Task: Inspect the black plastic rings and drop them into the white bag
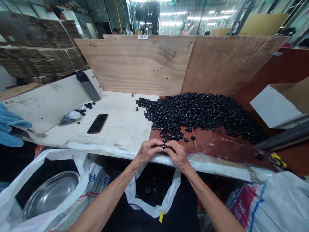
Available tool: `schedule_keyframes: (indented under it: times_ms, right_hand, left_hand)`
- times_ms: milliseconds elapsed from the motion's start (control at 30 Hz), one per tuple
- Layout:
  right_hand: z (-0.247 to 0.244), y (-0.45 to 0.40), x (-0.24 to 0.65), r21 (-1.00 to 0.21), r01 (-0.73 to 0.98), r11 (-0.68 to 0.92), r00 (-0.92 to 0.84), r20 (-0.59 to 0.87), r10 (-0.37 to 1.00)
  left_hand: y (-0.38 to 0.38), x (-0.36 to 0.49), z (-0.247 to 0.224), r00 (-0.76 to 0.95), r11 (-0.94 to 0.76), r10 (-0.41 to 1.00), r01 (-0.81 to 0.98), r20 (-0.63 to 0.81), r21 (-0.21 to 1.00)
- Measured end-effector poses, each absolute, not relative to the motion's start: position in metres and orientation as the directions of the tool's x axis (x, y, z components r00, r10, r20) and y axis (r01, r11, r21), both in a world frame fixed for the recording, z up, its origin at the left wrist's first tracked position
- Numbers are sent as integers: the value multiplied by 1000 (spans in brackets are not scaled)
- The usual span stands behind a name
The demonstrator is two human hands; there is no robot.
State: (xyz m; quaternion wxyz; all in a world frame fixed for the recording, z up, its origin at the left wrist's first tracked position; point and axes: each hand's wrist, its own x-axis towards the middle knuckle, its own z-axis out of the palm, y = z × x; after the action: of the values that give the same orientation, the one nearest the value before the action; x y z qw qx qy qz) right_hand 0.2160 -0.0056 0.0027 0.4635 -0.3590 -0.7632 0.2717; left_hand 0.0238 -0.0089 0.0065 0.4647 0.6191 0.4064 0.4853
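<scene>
Head view: the left hand [148,152] and the right hand [178,155] are drawn in narrow at the near edge of the counter [120,135], fingertips meeting on one small black part [163,146]. Both hands appear to hold this part together; its exact form is largely hidden by the fingers. The step in hand is judged to be close handling of this single piece, held apart from the main heap of black ring-shaped parts [200,116]. That heap occupies the centre right of the frame on a red-brown board [212,145], with a few loose pieces lying just above the hands. Because both hands are committed to the one piece, the next move calls for a secure grip and a controlled release or transfer of it. Directly below the hands, a white plastic bag [154,209] stands open and holds more black parts. A steel basin [50,195] sits in a white bag [14,180] at lower left, and a woven sack [267,206] lies at lower right. On the counter to the left are a smartphone [98,123], a grey flask [87,85], a small plastic bag [69,117] and a small cluster of black parts [88,105]. A plywood board [135,64] stands along the far side, and stacked flattened cardboard [36,48] fills the upper left.
</scene>
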Motion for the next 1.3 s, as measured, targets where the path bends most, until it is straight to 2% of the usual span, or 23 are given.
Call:
schedule_keyframes:
  times_ms: [167, 300, 467, 700, 933, 1167, 1300]
  right_hand:
    - [3, -7, 215, -720, 235, 653, -285, 591, 755]
    - [5, -7, 214, -755, 219, 618, -256, 567, 783]
    - [3, -5, 214, -789, 278, 547, -230, 499, 836]
    - [4, -9, 203, -683, 307, 662, -266, 607, 749]
    - [-3, -9, 196, -729, 456, 511, -143, 507, 850]
    - [2, -18, 197, -693, 462, 553, -239, 504, 830]
    - [2, -20, 203, -689, 513, 512, -201, 483, 852]
  left_hand:
    - [-11, 25, 16, 173, -91, 981, 2, 89, 996]
    - [-14, 27, 21, 176, -4, 984, -5, 5, 1000]
    - [-12, 27, 24, 222, -39, 975, 98, 16, 994]
    - [-10, 21, 20, 225, 8, 974, -5, -7, 1000]
    - [-11, 22, 19, 224, -76, 971, -35, 81, 997]
    - [-11, 22, 15, 179, -97, 978, -73, 109, 993]
    - [-12, 23, 20, 163, -79, 983, -52, 87, 996]
